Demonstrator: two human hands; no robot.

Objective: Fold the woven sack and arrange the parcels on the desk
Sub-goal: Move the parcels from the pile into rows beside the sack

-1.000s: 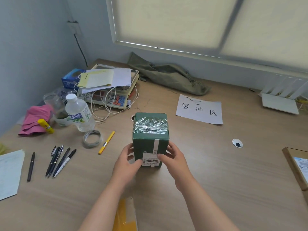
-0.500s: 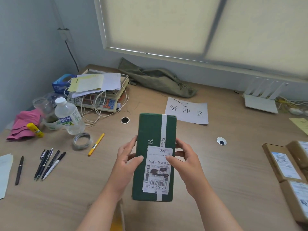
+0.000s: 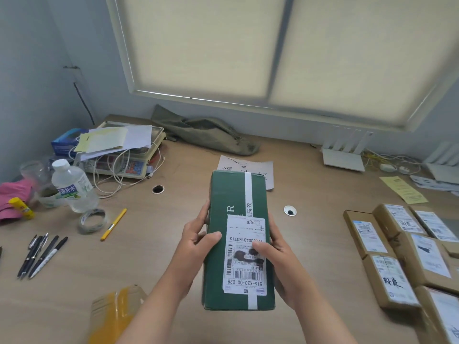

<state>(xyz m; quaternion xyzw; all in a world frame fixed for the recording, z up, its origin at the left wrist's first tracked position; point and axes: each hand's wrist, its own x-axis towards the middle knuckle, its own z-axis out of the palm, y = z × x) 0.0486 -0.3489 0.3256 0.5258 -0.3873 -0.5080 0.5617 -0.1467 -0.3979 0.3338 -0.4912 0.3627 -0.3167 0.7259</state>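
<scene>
Green parcel (image 3: 223, 269): head view, held over mid desk (image 3: 149, 256), label up.
Hands: left hand (image 3: 198, 244), right hand (image 3: 278, 254) grip its long sides, thumbs on top.
Next: set flat, squared to brown parcels (image 3: 397, 244) at right.
Woven sack (image 3: 211, 135): crumpled at back.

Left of the frame: upright water bottle (image 3: 72, 187), clear tape roll (image 3: 92, 220) lying flat just beside it, yellow pen (image 3: 113, 224) next to that, black pens (image 3: 41, 255) in a row lower left. Pink cloth (image 3: 12, 199) with a yellow glue stick (image 3: 21, 207) on it at the left edge. Upper left: scale (image 3: 129, 165) under loose papers (image 3: 116, 141), white cable (image 3: 119, 177) trailing off it, blue tissue box (image 3: 65, 142) behind. White router (image 3: 344, 155) upper right, yellow slip (image 3: 403, 189) below it. Closed blind (image 3: 248, 45) across the top.
</scene>
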